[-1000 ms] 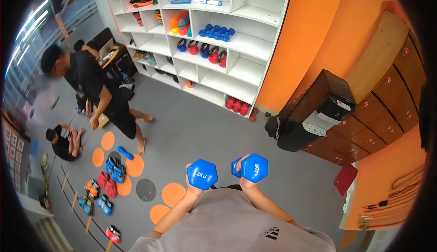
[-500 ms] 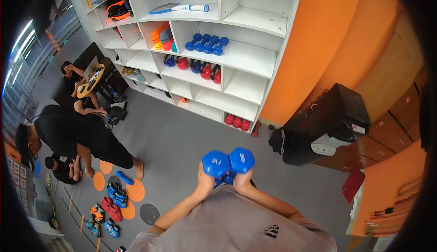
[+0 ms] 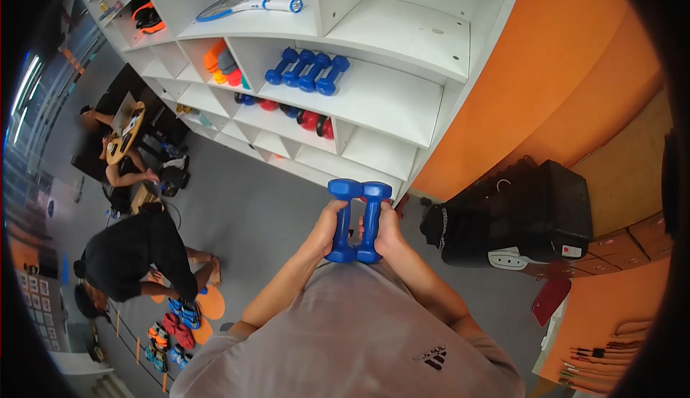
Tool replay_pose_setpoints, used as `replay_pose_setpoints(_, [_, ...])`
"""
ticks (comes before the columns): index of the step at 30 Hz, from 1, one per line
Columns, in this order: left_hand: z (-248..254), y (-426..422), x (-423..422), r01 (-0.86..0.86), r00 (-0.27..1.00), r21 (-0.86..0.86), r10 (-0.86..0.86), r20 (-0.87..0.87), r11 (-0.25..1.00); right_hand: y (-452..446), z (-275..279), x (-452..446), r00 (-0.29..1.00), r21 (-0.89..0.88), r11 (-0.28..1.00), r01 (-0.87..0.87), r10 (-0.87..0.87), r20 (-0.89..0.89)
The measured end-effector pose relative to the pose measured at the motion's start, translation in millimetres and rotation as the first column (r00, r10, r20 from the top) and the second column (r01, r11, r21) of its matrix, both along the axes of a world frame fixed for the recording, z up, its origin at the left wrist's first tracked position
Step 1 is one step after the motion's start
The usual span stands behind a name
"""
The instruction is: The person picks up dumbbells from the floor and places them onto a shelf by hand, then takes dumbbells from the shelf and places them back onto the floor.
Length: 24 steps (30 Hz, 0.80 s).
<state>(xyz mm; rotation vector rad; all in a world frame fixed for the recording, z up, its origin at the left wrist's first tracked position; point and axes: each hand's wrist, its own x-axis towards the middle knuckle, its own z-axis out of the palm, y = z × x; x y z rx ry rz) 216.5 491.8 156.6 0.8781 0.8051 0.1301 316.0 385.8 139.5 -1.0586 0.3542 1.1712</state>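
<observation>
Two blue dumbbells are held side by side in front of my chest, touching at their heads. My left hand [image 3: 328, 227] is wrapped round the handle of the left dumbbell [image 3: 343, 218]. Round the handle of the right dumbbell [image 3: 371, 218] closes my right hand [image 3: 388, 227]. Beyond them, a row of several blue dumbbells [image 3: 307, 70] stands on a shelf of the white shelving unit [image 3: 395, 110].
A racket [image 3: 248, 6] lies on an upper shelf, with red and blue kettlebells [image 3: 309, 121] lower down. At right stands a black case [image 3: 517, 215]. A person [image 3: 140, 251] bends over gloves [image 3: 180, 330] at left; another person [image 3: 129, 161] sits by a round table [image 3: 128, 132].
The shelves are nearer. Both dumbbells have tilted from end-on to lengthwise, showing their handles, with my hands still round them. The person at left has bent lower toward the floor.
</observation>
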Motion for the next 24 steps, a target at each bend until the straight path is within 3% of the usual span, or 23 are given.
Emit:
replay_pose_setpoints(4, [-24,47,62,0.127,0.992,0.029,-0.126,-0.014,0.992,35,-9,54,0.999,-0.032,0.999,0.019,-0.018,0.033])
replay_pose_setpoints(6, [-33,74,96,0.207,0.978,0.120,-0.207,-0.014,0.971,57,-12,79,0.994,-0.048,0.996,0.076,-0.072,0.085])
replay_pose_setpoints(11, [-33,156,184,0.250,0.968,0.385,-0.233,-0.090,0.888,136,-31,148,0.973,0.008,0.974,0.227,-0.228,0.024])
replay_pose_setpoints(18, [-48,277,321,0.453,0.889,0.399,-0.440,-0.129,0.797,247,-29,258,0.957,-0.011,0.964,0.266,-0.263,0.118])
replay_pose_setpoints(19, [-57,286,341,0.449,0.889,0.406,-0.445,-0.110,0.796,260,-26,273,0.951,-0.039,0.957,0.286,-0.279,0.136])
replay_pose_setpoints(21, [-76,301,381,0.287,0.948,0.637,-0.309,-0.080,0.715,281,-25,299,0.944,-0.012,0.961,0.277,-0.270,0.189])
replay_pose_setpoints(22, [-76,304,390,0.134,0.957,0.709,-0.275,0.088,0.693,290,-31,314,0.940,0.004,0.964,0.267,-0.261,0.221])
replay_pose_setpoints(24, [-76,315,402,0.121,0.952,0.730,-0.287,0.107,0.673,300,-43,332,0.937,-0.030,0.957,0.289,-0.276,0.217])
